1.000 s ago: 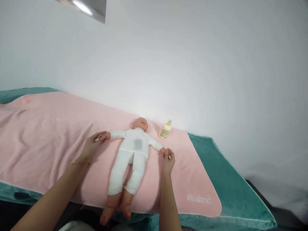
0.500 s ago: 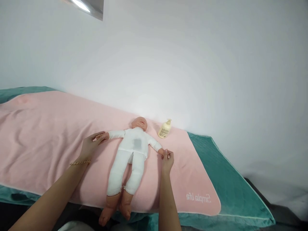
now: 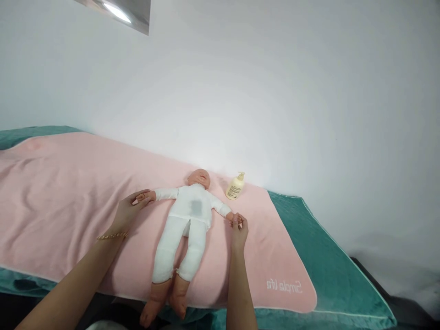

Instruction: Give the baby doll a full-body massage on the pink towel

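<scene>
A baby doll (image 3: pixel 190 208) with a white cloth body lies on its back on a pink blanket (image 3: pixel 82 183), head toward the wall and feet over the near edge. Its arms are stretched out to both sides. My left hand (image 3: pixel 129 208), with a gold bracelet at the wrist, is closed on the doll's hand at the left. On the other side, my right hand (image 3: pixel 239 230) pinches the doll's other hand between thumb and fingers. A grey square patch shows on the doll's chest.
A pale yellow pump bottle (image 3: pixel 235 186) stands on the blanket, right of the doll's head. Under the blanket is a green cover (image 3: pixel 309 238), showing at the right and along the near edge. A white wall (image 3: pixel 275 91) rises behind.
The view has tilted up slightly, so everything sits a little lower. Both hands keep hold of the doll's hands, with hardly any movement.
</scene>
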`<state>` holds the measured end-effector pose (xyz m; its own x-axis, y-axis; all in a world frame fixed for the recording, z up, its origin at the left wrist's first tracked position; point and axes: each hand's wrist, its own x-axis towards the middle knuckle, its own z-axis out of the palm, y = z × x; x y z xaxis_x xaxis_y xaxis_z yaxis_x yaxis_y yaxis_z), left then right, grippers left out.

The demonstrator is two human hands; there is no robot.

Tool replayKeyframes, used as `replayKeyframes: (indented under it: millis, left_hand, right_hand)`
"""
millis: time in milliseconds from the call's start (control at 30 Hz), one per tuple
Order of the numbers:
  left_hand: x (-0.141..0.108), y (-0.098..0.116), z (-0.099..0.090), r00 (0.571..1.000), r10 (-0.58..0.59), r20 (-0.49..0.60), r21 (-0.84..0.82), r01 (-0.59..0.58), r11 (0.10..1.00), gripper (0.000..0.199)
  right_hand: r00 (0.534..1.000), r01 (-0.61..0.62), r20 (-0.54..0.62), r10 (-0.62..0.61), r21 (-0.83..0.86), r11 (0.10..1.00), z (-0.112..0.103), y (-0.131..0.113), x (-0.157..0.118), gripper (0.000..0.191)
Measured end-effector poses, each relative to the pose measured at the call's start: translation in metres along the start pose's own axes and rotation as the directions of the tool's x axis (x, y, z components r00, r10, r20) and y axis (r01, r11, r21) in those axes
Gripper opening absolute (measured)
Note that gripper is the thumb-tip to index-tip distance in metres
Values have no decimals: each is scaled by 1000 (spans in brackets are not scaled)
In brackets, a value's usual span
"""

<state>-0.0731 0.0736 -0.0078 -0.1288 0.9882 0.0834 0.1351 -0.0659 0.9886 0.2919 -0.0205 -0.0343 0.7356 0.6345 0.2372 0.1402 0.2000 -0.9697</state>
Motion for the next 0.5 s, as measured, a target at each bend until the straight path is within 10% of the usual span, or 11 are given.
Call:
replayKeyframes:
  millis: [500]
  left_hand:
    - [0,-11,3,1000,17,7,-128,-16,992,53]
  right_hand:
    - [999,-19,-39,15,-80,997,5,-10,-10,47]
